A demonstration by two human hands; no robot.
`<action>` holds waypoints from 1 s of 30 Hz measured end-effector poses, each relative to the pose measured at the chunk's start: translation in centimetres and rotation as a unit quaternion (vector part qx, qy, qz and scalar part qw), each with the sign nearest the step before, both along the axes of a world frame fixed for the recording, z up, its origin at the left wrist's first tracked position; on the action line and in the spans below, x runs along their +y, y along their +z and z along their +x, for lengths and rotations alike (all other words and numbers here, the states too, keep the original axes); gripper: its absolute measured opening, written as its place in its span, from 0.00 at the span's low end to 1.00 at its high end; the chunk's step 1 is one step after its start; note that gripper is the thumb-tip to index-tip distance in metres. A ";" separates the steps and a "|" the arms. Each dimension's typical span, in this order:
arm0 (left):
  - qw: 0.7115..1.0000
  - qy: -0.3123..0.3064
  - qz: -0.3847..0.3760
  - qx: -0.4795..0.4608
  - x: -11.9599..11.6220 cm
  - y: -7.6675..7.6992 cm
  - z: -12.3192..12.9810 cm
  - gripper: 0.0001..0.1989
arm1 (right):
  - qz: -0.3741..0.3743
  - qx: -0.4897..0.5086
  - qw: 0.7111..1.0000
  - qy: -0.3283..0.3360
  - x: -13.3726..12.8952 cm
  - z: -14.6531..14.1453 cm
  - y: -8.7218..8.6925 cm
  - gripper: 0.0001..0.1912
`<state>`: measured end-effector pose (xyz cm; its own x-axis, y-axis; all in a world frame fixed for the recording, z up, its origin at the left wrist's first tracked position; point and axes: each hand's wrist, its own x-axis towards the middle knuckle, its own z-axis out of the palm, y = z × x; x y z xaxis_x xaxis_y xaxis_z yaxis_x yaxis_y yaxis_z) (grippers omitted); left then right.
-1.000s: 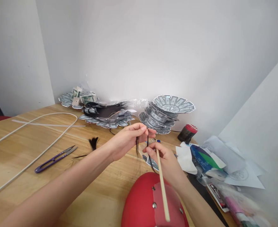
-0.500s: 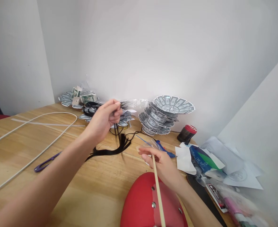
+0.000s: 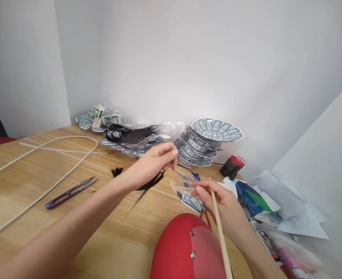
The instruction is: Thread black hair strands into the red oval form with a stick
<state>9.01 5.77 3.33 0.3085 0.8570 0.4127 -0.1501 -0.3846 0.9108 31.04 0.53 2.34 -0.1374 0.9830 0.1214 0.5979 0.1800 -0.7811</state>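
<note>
My left hand (image 3: 163, 155) is closed in a pinch above the table, with black strands (image 3: 155, 181) trailing beneath it. Part of the strand bundle is hidden behind my forearm, and a bushy black end (image 3: 117, 171) shows on the other side. In my right hand (image 3: 217, 197), a slim pale wooden stick (image 3: 221, 236) passes between the fingers and slants down. A thin whitish strip (image 3: 185, 188) is at the right fingertips; I cannot tell whether they grip it. Below the hands is a red, smooth, domed object (image 3: 172, 244) with a pinkish panel and metal studs.
Purple thread snips (image 3: 69, 193) and a white looped cord (image 3: 60, 179) lie left. Banknote-print paper tiers (image 3: 198, 145) stand at the wall, beside black hair-like strands (image 3: 133, 133). Red-handled scissors (image 3: 208, 217), a black-red container (image 3: 232, 166) and papers (image 3: 301, 224) are right.
My left hand has moved right and lower with the black strands, uncovering the snips. My right hand has shifted right with the stick, and the scissors and banknote-print pieces now show beside it.
</note>
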 end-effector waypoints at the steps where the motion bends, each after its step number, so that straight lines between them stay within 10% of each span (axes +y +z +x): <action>1: 1.000 -0.022 -0.002 0.017 -0.2 -0.4 0.7 0.13 | 0.008 0.004 1.000 -0.011 0.0 0.0 0.3 0.19; 12: 0.989 -0.115 -0.010 0.088 -2.1 -3.6 4.9 0.19 | -0.023 0.085 0.996 -0.033 -0.2 0.1 0.0 0.21; 30: 0.973 -0.038 0.072 0.214 -4.2 -3.6 6.6 0.10 | -0.011 0.105 0.992 -0.064 -2.1 0.8 0.1 0.14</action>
